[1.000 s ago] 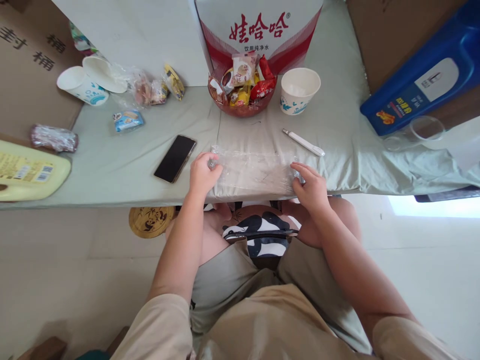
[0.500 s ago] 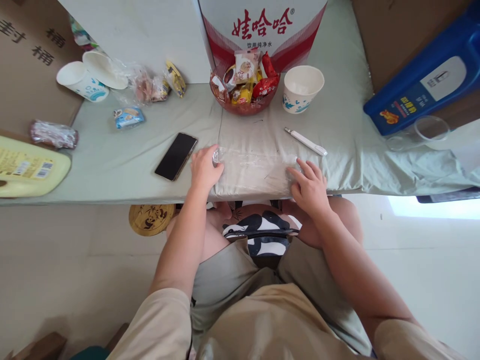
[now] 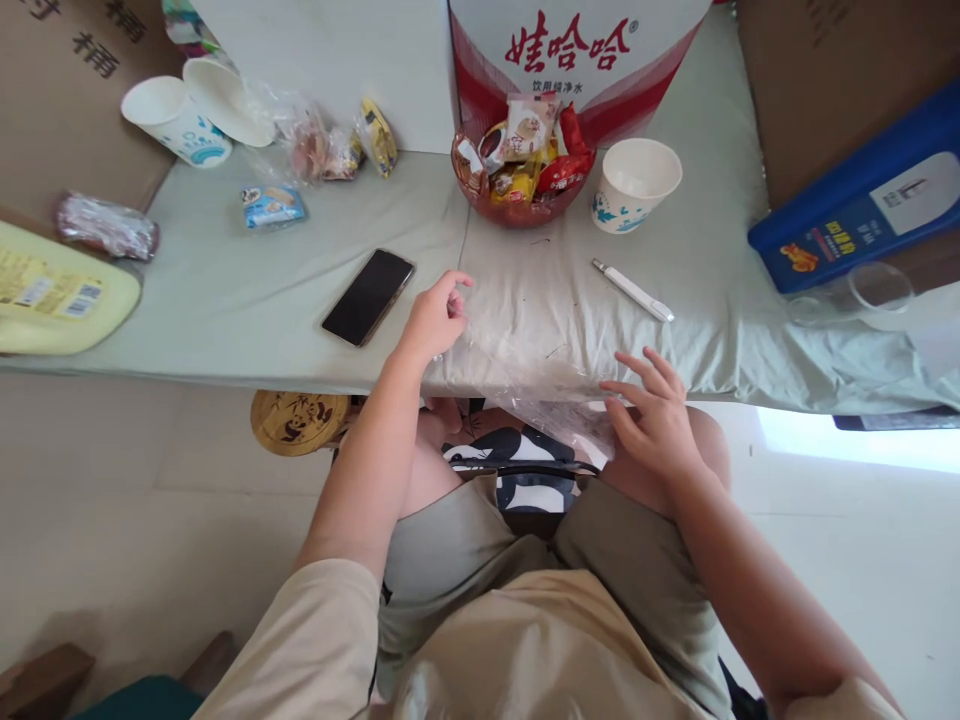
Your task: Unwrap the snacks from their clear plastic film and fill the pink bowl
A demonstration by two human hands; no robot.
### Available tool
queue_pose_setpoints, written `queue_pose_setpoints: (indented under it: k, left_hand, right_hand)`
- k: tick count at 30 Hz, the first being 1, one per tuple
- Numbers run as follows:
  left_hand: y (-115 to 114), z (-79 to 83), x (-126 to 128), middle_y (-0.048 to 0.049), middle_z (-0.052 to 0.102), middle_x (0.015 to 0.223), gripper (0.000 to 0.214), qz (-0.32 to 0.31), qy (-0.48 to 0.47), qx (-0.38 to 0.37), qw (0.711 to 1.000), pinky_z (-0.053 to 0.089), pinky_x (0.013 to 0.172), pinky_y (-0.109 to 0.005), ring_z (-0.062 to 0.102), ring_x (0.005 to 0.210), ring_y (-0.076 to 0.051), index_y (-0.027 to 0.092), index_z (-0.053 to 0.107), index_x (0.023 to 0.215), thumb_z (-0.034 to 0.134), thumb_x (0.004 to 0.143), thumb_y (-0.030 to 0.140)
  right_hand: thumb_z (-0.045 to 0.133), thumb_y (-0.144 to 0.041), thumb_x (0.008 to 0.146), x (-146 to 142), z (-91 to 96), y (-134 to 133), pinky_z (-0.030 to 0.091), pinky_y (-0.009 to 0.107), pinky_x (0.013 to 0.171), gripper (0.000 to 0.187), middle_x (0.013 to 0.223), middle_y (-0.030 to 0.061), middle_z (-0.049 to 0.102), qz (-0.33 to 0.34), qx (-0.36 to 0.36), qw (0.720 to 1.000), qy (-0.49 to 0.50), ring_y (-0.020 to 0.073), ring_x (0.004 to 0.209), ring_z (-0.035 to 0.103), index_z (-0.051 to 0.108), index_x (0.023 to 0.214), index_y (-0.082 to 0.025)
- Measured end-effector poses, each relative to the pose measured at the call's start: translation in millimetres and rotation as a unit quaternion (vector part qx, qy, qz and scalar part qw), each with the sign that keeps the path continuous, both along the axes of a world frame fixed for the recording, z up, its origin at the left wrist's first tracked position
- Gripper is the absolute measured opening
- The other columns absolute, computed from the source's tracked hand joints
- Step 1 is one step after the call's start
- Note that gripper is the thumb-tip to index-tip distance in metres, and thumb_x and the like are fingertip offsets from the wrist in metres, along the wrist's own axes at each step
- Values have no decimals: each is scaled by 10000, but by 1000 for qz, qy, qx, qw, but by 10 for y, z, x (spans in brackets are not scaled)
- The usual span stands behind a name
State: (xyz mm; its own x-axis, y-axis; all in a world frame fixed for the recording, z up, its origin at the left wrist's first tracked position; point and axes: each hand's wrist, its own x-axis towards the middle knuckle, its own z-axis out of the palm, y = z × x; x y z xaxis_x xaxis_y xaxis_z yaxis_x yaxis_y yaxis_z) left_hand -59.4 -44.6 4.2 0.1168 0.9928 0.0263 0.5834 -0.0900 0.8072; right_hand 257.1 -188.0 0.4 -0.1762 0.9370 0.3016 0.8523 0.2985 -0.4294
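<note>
A clear plastic bag (image 3: 525, 370) lies crumpled over the near edge of the table, partly hanging toward my lap. My left hand (image 3: 435, 318) rests at the bag's left end, fingers curled and pinching the plastic. My right hand (image 3: 656, 415) hovers at the bag's right end just off the table edge, fingers spread, touching the film. A black phone (image 3: 368, 296) lies just left of my left hand. A white pen (image 3: 631, 290) lies beyond my right hand.
A red bowl of wrapped snacks (image 3: 523, 165) and a paper cup (image 3: 634, 183) stand at the back by a red-and-white carton (image 3: 577, 50). More cups (image 3: 176, 120), snack packets (image 3: 271, 205), a yellow jug (image 3: 52, 300), a blue jug (image 3: 862, 205) and a clear glass (image 3: 874, 290) flank the sides.
The bag was stretched flat between both hands; now it is crumpled and slid toward the edge. My right hand let go, opened and drew back off the table. My left hand lifted slightly.
</note>
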Motion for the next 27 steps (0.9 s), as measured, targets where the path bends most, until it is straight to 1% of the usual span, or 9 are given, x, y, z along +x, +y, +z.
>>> queue_pose_setpoints:
  k: [3, 7, 10, 13, 15, 18, 20, 23, 27]
  left_hand:
    - [18, -1, 37, 60, 523, 738, 493, -29, -20, -8, 999, 429, 677, -235, 491, 639, -100, 248, 629, 1046, 532, 665, -50]
    - [62, -4, 142, 60, 500, 726, 474, -72, -31, -7, 997, 419, 668, -229, 473, 630, -95, 244, 625, 1030, 515, 672, -46]
    - [115, 11, 255, 59, 487, 702, 456, -95, -37, -13, 995, 419, 665, -229, 465, 620, -97, 234, 624, 1021, 505, 682, -47]
    - [188, 30, 367, 49, 507, 720, 435, -113, -51, -14, 992, 437, 676, -230, 494, 646, -98, 228, 628, 1013, 510, 697, -46]
    - [244, 41, 411, 37, 537, 754, 425, -115, -59, -11, 992, 456, 683, -231, 533, 679, -100, 226, 630, 1034, 528, 717, -38]
    - [337, 60, 397, 16, 596, 841, 403, -92, -86, -28, 992, 484, 687, -237, 611, 739, -110, 228, 627, 1087, 564, 763, -2]
    - [405, 75, 341, 5, 633, 928, 395, -62, -139, -50, 987, 509, 717, -252, 662, 806, -125, 239, 623, 1121, 589, 787, 31]
    - [497, 92, 269, -16, 675, 1082, 367, 13, -283, -66, 957, 543, 824, -288, 704, 976, -166, 262, 614, 1161, 641, 822, 126]
    - [510, 79, 381, -66, 702, 1225, 323, 66, -468, -150, 868, 541, 987, -354, 659, 1222, -243, 245, 611, 1191, 632, 906, 396]
  right_hand:
    - [570, -339, 922, -36, 189, 187, 424, 628, 1132, 218, 1289, 88, 687, -4, 18, 999, 45, 369, 1376, 525, 731, 1052, -271]
    - [614, -399, 889, -240, 425, 603, 505, 547, 1055, 387, 1260, 121, 706, 93, -103, 990, 36, 346, 1236, 633, 677, 1230, -227]
    - [689, -401, 823, -483, 428, 951, 526, 497, 1012, 565, 1317, 126, 688, 150, -191, 970, 12, 338, 1205, 647, 607, 1352, -220]
    - [741, -327, 756, -696, 313, 1229, 547, 435, 913, 668, 1218, 117, 727, 146, -237, 960, 16, 307, 1075, 685, 563, 1390, -215]
    - [714, -287, 760, -756, 237, 1339, 540, 377, 793, 506, 959, 69, 756, 143, -278, 949, 34, 253, 866, 694, 637, 1253, -201]
    - [643, -276, 802, -705, 176, 1386, 481, 312, 657, 122, 673, -6, 652, 162, -322, 928, 94, 168, 644, 603, 680, 894, -207]
    - [632, -306, 813, -631, 161, 1371, 460, 296, 605, 100, 634, -16, 616, 161, -328, 917, 157, 148, 598, 567, 629, 775, -214]
    - [653, -384, 829, -562, 131, 1349, 465, 295, 539, 177, 674, -9, 654, 126, -341, 888, 282, 139, 547, 564, 575, 788, -229]
    - [685, -467, 858, -556, 52, 1414, 496, 304, 526, 253, 719, -1, 688, 56, -288, 861, 415, 141, 543, 589, 549, 853, -254]
